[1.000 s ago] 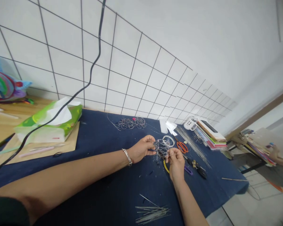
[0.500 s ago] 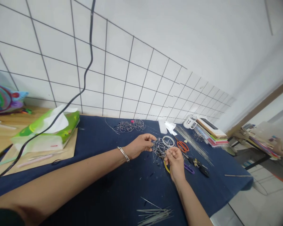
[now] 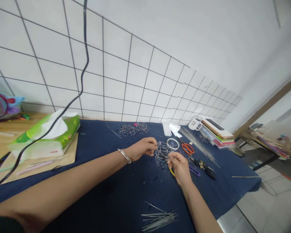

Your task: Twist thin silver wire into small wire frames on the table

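A tangled openwork piece of thin wire point(image 3: 162, 150) is held between my two hands above the dark blue cloth point(image 3: 126, 184). My left hand point(image 3: 145, 148), with a silver bangle at the wrist, pinches its left edge. From the lower right, my right hand point(image 3: 179, 165) closes thumb and fingers on the wire's other side. Just behind the piece lies a white ring-shaped coil point(image 3: 173, 144). A yellow ring point(image 3: 171, 171) is partly covered by my right hand. Small dark scraps are scattered on the cloth below.
Orange-handled scissors point(image 3: 188, 148), black pliers point(image 3: 206, 170) and a purple tool point(image 3: 194, 171) lie on the right. Straight wires point(image 3: 160, 220) lie in front; a wire tangle point(image 3: 133, 128) is behind. A mug point(image 3: 195, 124), stacked books point(image 3: 217, 132) and a tissue pack point(image 3: 46, 136) flank the workspace.
My right hand has shifted slightly left, closer to my left hand, and the wire piece has turned a little. The view has moved slightly. Both hands keep their hold.
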### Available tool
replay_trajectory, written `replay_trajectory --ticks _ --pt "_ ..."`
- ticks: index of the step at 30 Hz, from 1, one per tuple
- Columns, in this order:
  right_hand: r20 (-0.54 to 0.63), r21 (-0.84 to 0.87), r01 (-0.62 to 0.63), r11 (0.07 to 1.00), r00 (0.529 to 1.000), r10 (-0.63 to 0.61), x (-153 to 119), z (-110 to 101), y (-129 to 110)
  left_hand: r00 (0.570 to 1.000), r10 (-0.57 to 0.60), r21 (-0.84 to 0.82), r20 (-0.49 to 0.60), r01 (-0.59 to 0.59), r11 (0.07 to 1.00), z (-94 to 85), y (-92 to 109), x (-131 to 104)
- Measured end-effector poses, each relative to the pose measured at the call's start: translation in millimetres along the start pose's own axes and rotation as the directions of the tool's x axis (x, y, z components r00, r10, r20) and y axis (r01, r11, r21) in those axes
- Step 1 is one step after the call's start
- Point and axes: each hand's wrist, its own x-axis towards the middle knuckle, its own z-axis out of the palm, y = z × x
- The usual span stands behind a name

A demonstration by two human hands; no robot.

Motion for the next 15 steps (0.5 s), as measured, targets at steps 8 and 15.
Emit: replay_trajectory --ticks 8,15 --pt "0.258 0.042 -0.139 0.989 0.958 0.123 -6 0 -12 1.000 -0.002 0.228 0.012 -0.001 0.974 0.2 19 -5" --pt "0.100 -0.061 0.019 0.998 0.995 -0.013 -6 -4 -14 0.993 0.117 0.417 -0.034 -0.092 0.904 6.9 37 -13"
